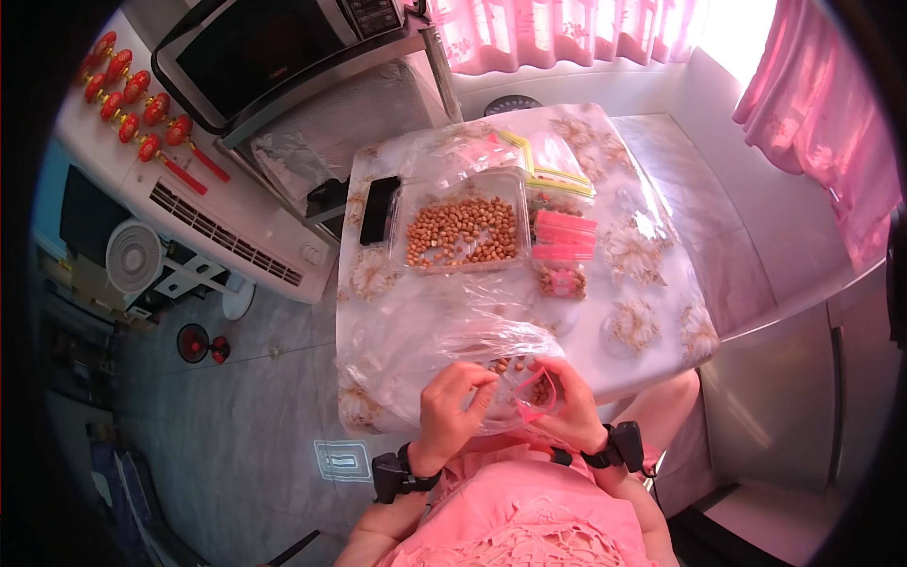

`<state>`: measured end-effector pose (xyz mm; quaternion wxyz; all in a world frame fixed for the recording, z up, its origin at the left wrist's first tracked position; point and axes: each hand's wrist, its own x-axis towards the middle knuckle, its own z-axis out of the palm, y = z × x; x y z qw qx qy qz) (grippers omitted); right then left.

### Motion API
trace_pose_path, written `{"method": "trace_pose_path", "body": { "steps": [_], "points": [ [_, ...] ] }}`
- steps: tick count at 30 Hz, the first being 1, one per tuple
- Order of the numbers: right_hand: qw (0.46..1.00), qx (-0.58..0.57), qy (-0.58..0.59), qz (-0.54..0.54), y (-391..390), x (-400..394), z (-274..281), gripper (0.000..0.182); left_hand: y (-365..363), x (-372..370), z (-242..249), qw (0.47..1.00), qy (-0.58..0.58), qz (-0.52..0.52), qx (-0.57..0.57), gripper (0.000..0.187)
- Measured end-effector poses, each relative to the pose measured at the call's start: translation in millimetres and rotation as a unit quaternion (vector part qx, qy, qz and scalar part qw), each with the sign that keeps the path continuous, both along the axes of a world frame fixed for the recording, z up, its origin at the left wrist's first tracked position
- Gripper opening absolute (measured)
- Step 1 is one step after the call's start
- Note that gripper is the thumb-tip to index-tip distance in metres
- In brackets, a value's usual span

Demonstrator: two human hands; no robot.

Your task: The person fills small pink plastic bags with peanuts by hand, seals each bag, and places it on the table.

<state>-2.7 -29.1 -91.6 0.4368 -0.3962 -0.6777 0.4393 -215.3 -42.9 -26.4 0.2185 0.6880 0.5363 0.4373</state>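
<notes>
My right hand [571,404] holds a small pink-edged bag [537,390] with some nuts inside, its mouth open toward the left. Just left of it, my left hand [456,408] has thumb and fingertips close together; what they hold, if anything, is too small to make out. Loose nuts [508,364] lie by the fingertips on crumpled clear plastic [472,331]. Farther back, a clear plastic container [461,268] holds many brown nuts. To its right, filled small bags [564,279] with pink tops lie stacked.
A black phone [380,210] lies left of the container. Yellow-edged clear bags [557,175] are behind it on the patterned table [652,283]. A microwave [274,57] stands at the back left. A bare knee [666,406] is under the table's right front edge.
</notes>
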Motion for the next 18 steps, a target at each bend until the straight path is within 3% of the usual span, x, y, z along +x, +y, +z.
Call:
{"method": "trace_pose_path", "body": {
  "steps": [7,9,18],
  "points": [
    [1.0,-0.03,0.008,-0.003,-3,1,2,0.071,5,-27,-19,0.987,0.124,0.095,-0.024,0.012],
    [1.0,-0.025,0.004,0.0,-1,1,3,0.071,10,-29,-17,0.971,0.198,0.094,-0.096,0.016],
    [0.999,-0.03,0.024,0.007,-2,2,0,0.071,21,-31,-46,0.962,0.244,0.106,-0.068,0.024]
  ]
}}
